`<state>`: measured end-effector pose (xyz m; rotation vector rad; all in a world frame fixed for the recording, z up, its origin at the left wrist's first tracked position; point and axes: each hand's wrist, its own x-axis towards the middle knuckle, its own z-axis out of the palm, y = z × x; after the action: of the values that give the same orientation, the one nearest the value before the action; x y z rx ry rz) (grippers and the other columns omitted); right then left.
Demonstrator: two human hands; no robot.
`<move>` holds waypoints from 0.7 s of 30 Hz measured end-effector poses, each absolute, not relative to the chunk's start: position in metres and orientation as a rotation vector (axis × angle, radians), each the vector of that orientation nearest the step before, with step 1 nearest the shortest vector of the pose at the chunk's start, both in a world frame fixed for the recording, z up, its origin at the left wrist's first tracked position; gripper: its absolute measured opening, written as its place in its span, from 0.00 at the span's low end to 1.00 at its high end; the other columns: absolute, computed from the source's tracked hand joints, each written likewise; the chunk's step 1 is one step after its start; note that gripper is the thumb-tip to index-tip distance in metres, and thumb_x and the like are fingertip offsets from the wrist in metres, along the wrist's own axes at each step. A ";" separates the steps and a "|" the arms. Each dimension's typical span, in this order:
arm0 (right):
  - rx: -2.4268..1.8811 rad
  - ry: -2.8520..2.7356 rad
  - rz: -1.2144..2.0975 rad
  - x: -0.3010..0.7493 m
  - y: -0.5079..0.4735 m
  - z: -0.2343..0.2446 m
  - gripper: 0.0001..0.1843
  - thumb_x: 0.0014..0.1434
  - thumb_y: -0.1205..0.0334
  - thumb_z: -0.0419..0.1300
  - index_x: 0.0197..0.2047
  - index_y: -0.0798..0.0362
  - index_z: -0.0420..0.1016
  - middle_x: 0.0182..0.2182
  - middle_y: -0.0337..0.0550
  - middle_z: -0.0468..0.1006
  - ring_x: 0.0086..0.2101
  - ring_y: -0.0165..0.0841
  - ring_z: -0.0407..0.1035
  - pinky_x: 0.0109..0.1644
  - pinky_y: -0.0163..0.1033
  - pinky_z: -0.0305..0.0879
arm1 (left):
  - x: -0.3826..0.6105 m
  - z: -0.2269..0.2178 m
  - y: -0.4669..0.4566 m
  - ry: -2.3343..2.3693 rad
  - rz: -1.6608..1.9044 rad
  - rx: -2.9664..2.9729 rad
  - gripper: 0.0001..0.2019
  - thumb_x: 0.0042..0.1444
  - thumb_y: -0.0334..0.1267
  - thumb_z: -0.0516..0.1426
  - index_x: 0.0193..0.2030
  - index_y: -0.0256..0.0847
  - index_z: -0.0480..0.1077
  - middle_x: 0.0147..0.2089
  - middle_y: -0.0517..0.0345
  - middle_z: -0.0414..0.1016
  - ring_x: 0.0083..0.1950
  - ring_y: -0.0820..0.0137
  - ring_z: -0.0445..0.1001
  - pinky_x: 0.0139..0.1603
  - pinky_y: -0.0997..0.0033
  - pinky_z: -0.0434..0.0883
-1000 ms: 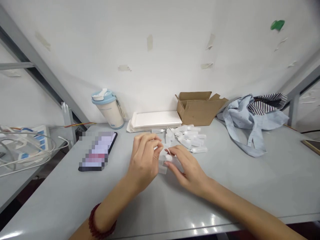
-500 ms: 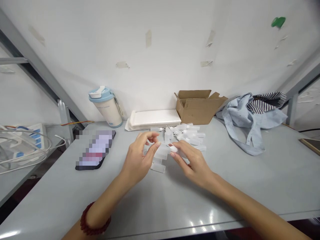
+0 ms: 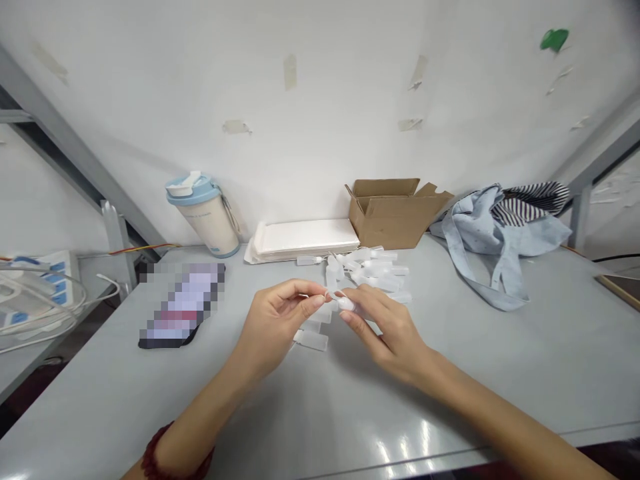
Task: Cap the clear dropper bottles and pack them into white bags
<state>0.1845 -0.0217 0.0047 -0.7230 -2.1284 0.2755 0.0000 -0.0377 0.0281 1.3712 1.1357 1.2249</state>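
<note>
My right hand [image 3: 387, 327] holds a small white plastic bottle [image 3: 346, 304] between thumb and fingers; its rounded white end points left and the rest is hidden by the fingers. Close beside it, my left hand [image 3: 283, 320] pinches thumb and forefinger together on a thin pale strand [image 3: 332, 294] at that end. Whether the strand is joined to the bottle I cannot tell. Behind and below the fingers lie several similar translucent bottles [image 3: 376, 270] in a loose pile, some with thin tips. One flat translucent bottle [image 3: 313, 340] rests nearer me, below the left fingertips.
A stack of white flat packs [image 3: 307, 235] and an open cardboard box [image 3: 393, 217] stand against the wall. To the left are a blue-lidded tumbler [image 3: 205, 217], a blurred-out phone [image 3: 183, 303] and a power strip [image 3: 60, 283] with cables. A light-blue cloth bag [image 3: 480, 227] lies right.
My left hand has moved right and its parted fingertips have closed at the bottle's end. The right hand still holds the bottle. The view has shifted slightly.
</note>
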 end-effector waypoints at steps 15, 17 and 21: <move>-0.792 -2.184 0.250 0.186 -0.023 0.004 0.10 0.64 0.66 0.49 0.46 0.56 0.68 0.29 0.43 0.68 0.29 0.33 0.62 0.32 0.38 0.62 | 0.000 0.021 -0.036 1.117 1.217 1.186 0.04 0.49 0.37 0.64 0.33 0.42 0.75 0.33 0.60 0.80 0.38 0.68 0.77 0.41 0.72 0.73; -0.795 -2.183 0.251 0.186 -0.024 0.005 0.11 0.64 0.66 0.49 0.47 0.55 0.67 0.29 0.44 0.69 0.29 0.33 0.63 0.32 0.39 0.62 | 0.001 0.020 -0.036 1.102 1.190 1.151 0.04 0.50 0.37 0.64 0.33 0.42 0.75 0.33 0.60 0.80 0.38 0.69 0.77 0.41 0.72 0.72; -0.809 -2.210 0.210 0.186 -0.025 0.009 0.11 0.64 0.66 0.48 0.46 0.56 0.68 0.29 0.44 0.69 0.29 0.33 0.62 0.32 0.39 0.61 | 0.001 0.021 -0.036 1.073 1.145 1.050 0.05 0.50 0.37 0.64 0.33 0.42 0.75 0.31 0.61 0.80 0.38 0.72 0.77 0.41 0.76 0.71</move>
<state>0.1861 -0.0253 0.0088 -0.8094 -2.2097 0.2095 0.0014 -0.0359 0.0208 1.0499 1.0731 1.1451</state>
